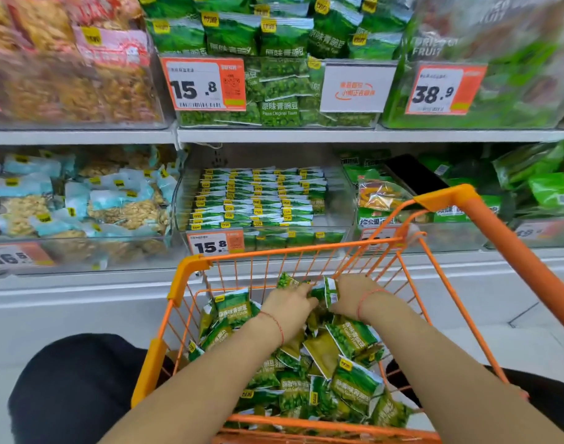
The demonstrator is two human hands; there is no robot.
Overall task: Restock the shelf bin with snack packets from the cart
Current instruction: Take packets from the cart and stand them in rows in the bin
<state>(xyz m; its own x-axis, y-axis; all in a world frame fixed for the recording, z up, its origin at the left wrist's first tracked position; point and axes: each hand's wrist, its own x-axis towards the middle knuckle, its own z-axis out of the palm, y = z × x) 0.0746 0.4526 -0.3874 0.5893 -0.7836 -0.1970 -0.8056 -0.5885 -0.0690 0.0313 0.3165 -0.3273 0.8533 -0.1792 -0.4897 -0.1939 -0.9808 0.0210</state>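
Observation:
An orange wire cart stands in front of me, holding several loose green pea snack packets. Both hands reach into its far end. My left hand grips packets, with one green packet sticking out past its fingers. My right hand holds a small bunch of packets between the two hands. Straight ahead on the lower shelf sits a clear bin with neat rows of the same green packets, behind a 15.8 price tag.
Neighbouring clear bins hold blue nut packets on the left and mixed green bags on the right. The upper shelf carries more green pea bags above. The cart's orange handle rises at right. Dark trouser knees flank the cart.

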